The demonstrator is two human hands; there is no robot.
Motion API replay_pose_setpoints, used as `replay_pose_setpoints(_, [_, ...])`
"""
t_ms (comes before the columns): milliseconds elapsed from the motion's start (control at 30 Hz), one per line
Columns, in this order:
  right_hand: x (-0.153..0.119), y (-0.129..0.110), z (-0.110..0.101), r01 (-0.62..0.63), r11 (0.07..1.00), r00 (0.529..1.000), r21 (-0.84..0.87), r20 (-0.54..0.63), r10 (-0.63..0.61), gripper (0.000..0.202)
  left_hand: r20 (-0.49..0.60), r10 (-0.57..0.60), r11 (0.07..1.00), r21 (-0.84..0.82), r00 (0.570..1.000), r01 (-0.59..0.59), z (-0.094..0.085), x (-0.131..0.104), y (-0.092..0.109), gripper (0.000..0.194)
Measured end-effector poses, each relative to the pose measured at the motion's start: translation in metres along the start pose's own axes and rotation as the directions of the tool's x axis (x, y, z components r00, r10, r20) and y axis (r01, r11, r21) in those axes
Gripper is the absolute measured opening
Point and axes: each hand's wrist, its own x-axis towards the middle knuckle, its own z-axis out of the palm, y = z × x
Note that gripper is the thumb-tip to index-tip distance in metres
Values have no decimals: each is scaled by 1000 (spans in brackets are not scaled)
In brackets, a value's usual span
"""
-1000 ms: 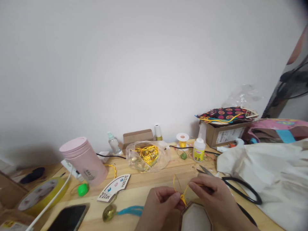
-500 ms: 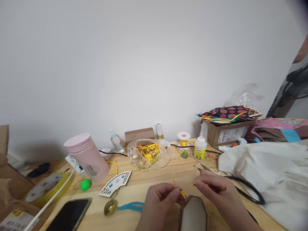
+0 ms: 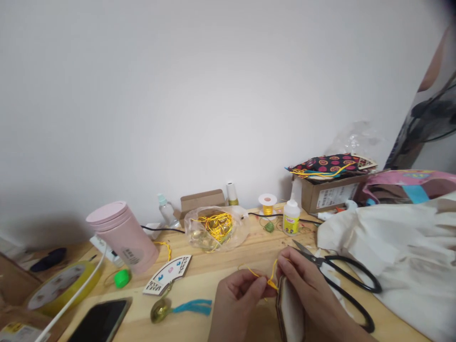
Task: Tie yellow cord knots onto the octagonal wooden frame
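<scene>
My left hand (image 3: 239, 297) pinches a yellow cord (image 3: 273, 271) close to its knot, at the top of a flat, brown-edged piece with a pale face (image 3: 292, 311). My right hand (image 3: 309, 280) is closed at the cord's upper loop, its fingers lying along the top edge of that piece, which is tilted on its side. Right of my right hand lie black-handled scissors (image 3: 351, 273), blades apart. A fan-shaped decorated plate (image 3: 169, 274) and a brass bell (image 3: 160, 310) with a blue tassel (image 3: 194, 307) rest left of my left hand.
Behind my hands stand a plastic bag of yellow cords (image 3: 215, 225), a cord spool (image 3: 268, 204) and a glue bottle (image 3: 291, 218). Left are a pink tumbler (image 3: 123, 237), yellow tape (image 3: 64, 287) and a phone (image 3: 101, 319). White cloth (image 3: 392, 242) and a cardboard box (image 3: 331, 192) lie right.
My right hand has moved left and down to the pale piece, which has turned onto its edge. The cord now forms a loop between my hands. The scissors show more fully.
</scene>
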Motion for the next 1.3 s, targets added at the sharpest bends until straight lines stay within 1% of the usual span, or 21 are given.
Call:
replay_pose_setpoints(100, [-1,0,-1,52,999,998,1,-25,-52,26,7,11,1000,13,1000,-11,-1,0,0,12])
replay_pose_setpoints(200, [0,-2,-5,54,992,998,116,-39,-50,24,-27,32,999,42,999,-31,-2,1,2,13])
replay_pose_setpoints(267, [1,-5,-7,42,978,999,204,-20,-39,25,-54,41,999,37,998,-39,-3,2,3,15])
replay_pose_setpoints(433, [-2,-12,-9,-11,931,999,365,53,-9,22,-48,62,998,-9,997,-63,-3,3,5,15])
replay_pose_setpoints(567, [-4,-8,-9,-19,890,998,455,67,-13,20,-63,32,996,-86,998,-38,-1,3,4,17])
replay_pose_setpoints(667, [-2,-4,-9,-29,838,996,545,88,-22,20,-75,33,995,-92,997,-40,-1,4,1,18])
replay_pose_setpoints(767, [2,-3,-8,-78,816,992,572,122,10,21,-93,55,994,-90,994,-63,-3,7,-2,18])
replay_pose_setpoints(867, [5,-2,-9,-120,837,992,534,104,76,24,-129,88,993,-71,988,-98,-7,10,-4,19])
replay_pose_setpoints(967, [8,-1,-10,-128,893,992,431,50,118,27,-141,116,992,-33,983,-122,-10,11,-4,20])
replay_pose_setpoints(1067, [7,0,-8,-25,948,999,318,-28,35,30,-132,120,992,-19,984,-124,-11,11,-4,19])
replay_pose_setpoints(1133, [7,0,-6,49,981,998,190,-39,-43,34,-125,122,992,-18,985,-125,-11,11,-4,18])
replay_pose_setpoints(1233, [7,-4,0,111,993,994,-30,16,-111,28,-95,134,990,-42,986,-138,-9,10,-3,17])
replay_pose_setpoints(1300, [8,-9,4,156,985,985,-78,88,-149,21,-77,140,988,-63,987,-144,-9,10,-2,16])
